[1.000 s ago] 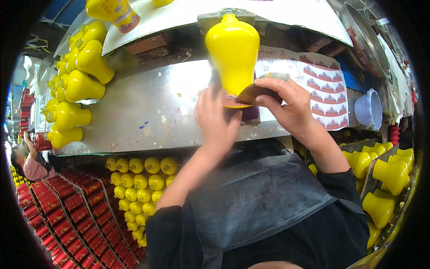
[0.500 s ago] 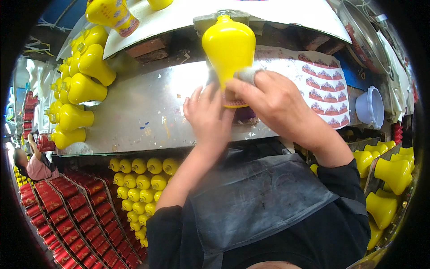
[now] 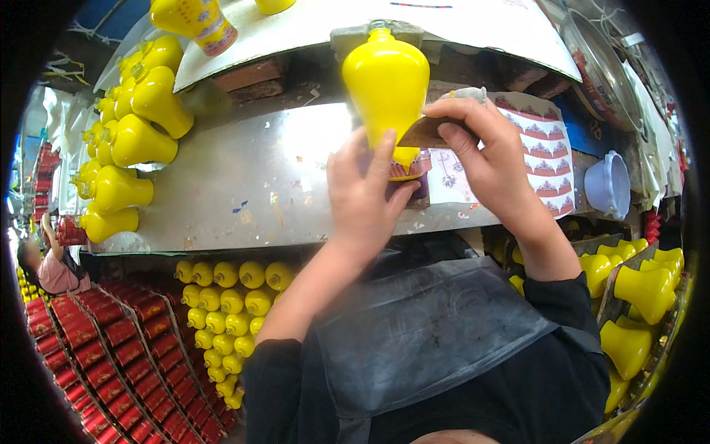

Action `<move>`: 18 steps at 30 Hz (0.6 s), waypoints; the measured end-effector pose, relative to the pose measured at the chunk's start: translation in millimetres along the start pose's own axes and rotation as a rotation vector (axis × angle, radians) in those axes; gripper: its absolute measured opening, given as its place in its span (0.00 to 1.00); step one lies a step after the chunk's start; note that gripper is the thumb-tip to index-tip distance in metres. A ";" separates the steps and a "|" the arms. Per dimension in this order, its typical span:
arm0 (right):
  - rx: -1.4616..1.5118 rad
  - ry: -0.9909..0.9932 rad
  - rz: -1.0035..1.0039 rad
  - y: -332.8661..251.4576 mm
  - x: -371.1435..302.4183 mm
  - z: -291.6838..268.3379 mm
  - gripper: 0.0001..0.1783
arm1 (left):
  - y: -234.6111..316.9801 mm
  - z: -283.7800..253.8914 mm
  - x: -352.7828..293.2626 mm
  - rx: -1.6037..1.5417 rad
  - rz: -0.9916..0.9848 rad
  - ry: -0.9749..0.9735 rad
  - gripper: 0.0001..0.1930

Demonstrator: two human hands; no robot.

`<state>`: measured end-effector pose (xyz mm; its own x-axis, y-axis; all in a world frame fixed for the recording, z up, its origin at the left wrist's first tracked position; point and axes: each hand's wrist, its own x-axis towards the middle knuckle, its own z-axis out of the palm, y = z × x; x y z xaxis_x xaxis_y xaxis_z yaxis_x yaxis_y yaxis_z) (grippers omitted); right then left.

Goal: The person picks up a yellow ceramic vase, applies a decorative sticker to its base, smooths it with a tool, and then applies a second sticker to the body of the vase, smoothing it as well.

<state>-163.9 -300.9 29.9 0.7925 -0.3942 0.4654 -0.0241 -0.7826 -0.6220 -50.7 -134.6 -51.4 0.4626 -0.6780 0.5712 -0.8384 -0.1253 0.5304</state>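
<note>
A glossy yellow vase-shaped bottle [image 3: 386,78] lies in front of me, its glass neck pointing away and set on a grey block [image 3: 347,37]. My left hand [image 3: 362,192] is wrapped round its narrow lower part, thumb near the flared foot. A reddish patterned band [image 3: 414,166] runs along that foot. In my right hand [image 3: 484,148], thumb and fingers pinch a thin brownish strip [image 3: 425,133] beside the bottle. A greyish cloth-like piece [image 3: 467,94] sits at the fingers of that hand; whether it is worn or held I cannot tell.
A sheet of patterned red decals [image 3: 543,155] lies on the metal table [image 3: 244,177], right of my hand. Yellow bottles [image 3: 140,140] line its left end. A pale bucket [image 3: 608,183] stands right. Racked red cylinders [image 3: 96,355] and yellow bottles [image 3: 229,300] fill the lower left; another person [image 3: 55,266] works beyond.
My right hand has moved right, off the bottle's foot, and the brownish strip now shows in its pinch. My left hand has shifted slightly right onto the bottle.
</note>
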 end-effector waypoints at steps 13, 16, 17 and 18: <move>0.551 -0.237 0.656 31.6 -31.6 29.4 0.35 | -2.8 -1.0 11.8 -0.118 -0.122 -0.014 0.47; 0.482 -0.257 0.615 36.6 -29.9 25.2 0.33 | -6.1 -1.0 18.1 -0.005 -0.038 -0.018 0.48; 0.452 -0.288 0.652 36.9 -29.3 21.7 0.31 | -10.0 -1.2 19.6 0.001 -0.040 -0.035 0.49; 0.422 -0.318 0.690 36.9 -28.6 17.2 0.29 | -13.4 -1.3 19.6 -0.092 -0.074 -0.075 0.48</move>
<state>-177.0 -310.3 -17.2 0.8184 -0.5119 -0.2610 -0.3841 -0.1495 -0.9111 -30.1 -145.2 -46.5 0.4968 -0.7222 0.4813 -0.7711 -0.1128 0.6266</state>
